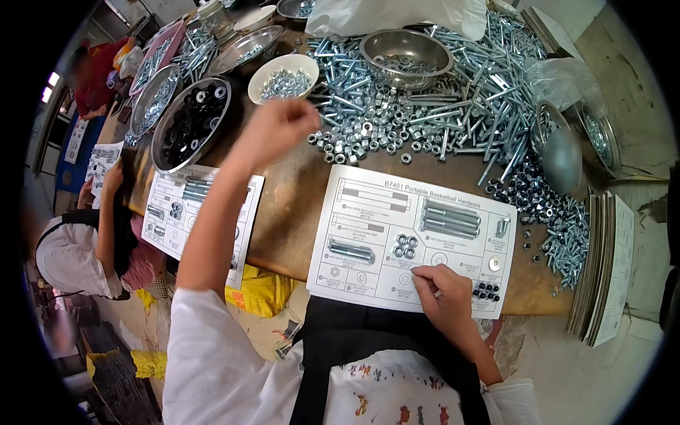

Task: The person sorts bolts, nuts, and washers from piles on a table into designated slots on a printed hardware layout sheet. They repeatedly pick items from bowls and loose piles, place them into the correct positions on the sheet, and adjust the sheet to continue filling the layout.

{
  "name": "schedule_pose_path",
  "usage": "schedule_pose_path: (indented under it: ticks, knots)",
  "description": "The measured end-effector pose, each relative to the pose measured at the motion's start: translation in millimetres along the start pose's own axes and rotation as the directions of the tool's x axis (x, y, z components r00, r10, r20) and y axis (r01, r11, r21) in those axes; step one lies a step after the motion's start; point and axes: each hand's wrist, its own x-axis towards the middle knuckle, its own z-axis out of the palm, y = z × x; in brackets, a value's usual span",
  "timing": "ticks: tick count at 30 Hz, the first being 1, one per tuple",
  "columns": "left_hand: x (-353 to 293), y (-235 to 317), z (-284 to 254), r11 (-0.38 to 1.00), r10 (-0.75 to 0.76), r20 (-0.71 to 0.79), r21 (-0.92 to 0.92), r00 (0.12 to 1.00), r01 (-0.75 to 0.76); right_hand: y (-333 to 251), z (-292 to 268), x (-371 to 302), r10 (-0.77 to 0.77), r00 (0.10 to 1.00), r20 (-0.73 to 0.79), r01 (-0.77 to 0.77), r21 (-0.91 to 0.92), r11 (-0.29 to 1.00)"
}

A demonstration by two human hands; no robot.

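My left hand, slightly blurred, is curled closed above the table just below a white bowl of small metal parts. What it holds, if anything, does not show. My right hand is over the lower part of a white printed sheet, its thumb and forefinger pinched together; whatever is between them is too small to make out. On the sheet lie long bolts, shorter bolts, a cluster of nuts, small bolts, a washer and several dark-centred nuts.
Loose bolts and nuts heap across the far side around a steel bowl. A bowl of black washers stands left, above another printed sheet. Stacked cards edge the right. A co-worker sits at left.
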Motion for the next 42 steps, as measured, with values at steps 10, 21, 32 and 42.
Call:
schedule_pose_path:
  ticks: [10, 21, 32, 42]
  knots:
    - [-202.1, 3.5, 93.1, 0.984, -0.175, 0.146, 0.052, 0.974, 0.169, -19.5, 57.1, 4.9, -0.191, 0.956, 0.224, 0.171, 0.107, 0.980]
    - [-219.4, -12.4, 103.0, 0.991, 0.003, -0.053, 0.133, 0.999, 0.004, -12.9, 101.6, 12.3, -0.292, 0.943, 0.158, 0.309, -0.090, 0.947]
    - [-213.9, -7.3, 91.7, 0.969, -0.233, 0.109, -0.052, 0.966, 0.240, -13.3, 87.0, 2.8, -0.205, 0.948, 0.242, 0.218, -0.028, 0.975]
    - [-180.0, -4.1, 92.2, 0.938, -0.238, -0.143, -0.293, 0.961, 0.188, 5.3, -15.8, 60.9, 0.052, 0.994, -0.097, -0.039, 0.133, 0.990]
